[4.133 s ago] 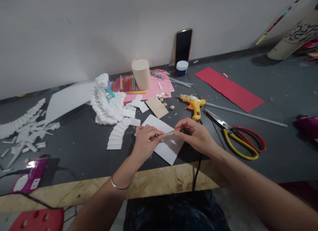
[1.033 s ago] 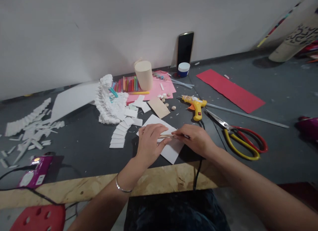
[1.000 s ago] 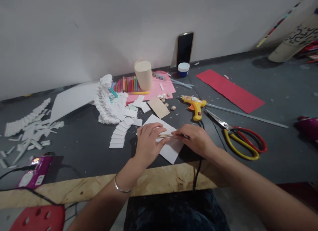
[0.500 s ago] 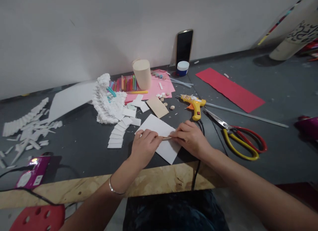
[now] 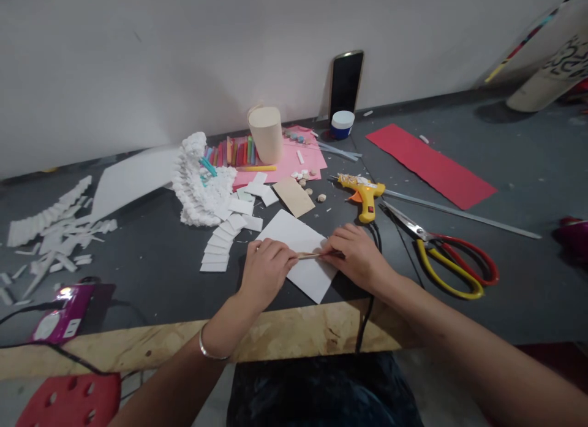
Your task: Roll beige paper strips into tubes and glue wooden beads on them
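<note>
The thin wooden stick [image 5: 309, 255] I pinch at both ends has come down since a second ago: it now lies low against the white card [image 5: 298, 253] on the dark table [image 5: 151, 261], its long axis running left to right. My left hand [image 5: 266, 271] curls closed on one end, my right hand [image 5: 361, 257] closed on the other. The yellow glue gun [image 5: 362, 194] sits just beyond, the scissors [image 5: 441, 255] to the right.

One yellow plastic glue gun [image 5: 361, 194], one pair of red-and-yellow-handled scissors [image 5: 441, 255], one black phone [image 5: 345, 84], two bare hands [image 5: 266, 271].
</note>
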A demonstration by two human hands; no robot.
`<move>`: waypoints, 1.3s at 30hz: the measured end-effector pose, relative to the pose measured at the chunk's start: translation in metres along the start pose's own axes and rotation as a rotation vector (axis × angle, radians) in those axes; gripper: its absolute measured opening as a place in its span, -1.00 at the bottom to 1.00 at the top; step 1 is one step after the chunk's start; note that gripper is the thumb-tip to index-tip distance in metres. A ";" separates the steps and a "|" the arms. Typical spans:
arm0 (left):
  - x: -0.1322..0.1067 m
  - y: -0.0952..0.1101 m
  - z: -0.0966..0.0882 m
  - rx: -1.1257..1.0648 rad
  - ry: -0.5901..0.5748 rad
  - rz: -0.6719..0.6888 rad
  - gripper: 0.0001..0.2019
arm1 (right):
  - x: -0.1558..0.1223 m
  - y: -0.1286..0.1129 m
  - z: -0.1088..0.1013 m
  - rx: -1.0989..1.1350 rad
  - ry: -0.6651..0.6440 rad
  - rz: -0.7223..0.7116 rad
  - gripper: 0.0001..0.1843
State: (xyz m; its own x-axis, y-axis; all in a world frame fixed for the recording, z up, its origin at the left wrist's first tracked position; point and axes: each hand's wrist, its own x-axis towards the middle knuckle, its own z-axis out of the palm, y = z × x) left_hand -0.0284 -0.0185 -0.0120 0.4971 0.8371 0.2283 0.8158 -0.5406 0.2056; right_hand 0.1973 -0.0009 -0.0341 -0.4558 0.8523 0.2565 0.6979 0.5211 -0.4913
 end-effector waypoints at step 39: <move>0.014 -0.010 -0.001 -0.390 -0.065 -0.111 -0.67 | -0.001 -0.004 -0.008 -0.033 0.133 -0.101 -0.86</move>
State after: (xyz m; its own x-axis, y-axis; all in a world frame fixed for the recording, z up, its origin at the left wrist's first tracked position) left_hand -0.0296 -0.0019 -0.0101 0.4400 0.8891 0.1265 0.6986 -0.4274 0.5739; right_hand 0.1991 -0.0036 -0.0255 -0.4488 0.7930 0.4120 0.6709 0.6036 -0.4307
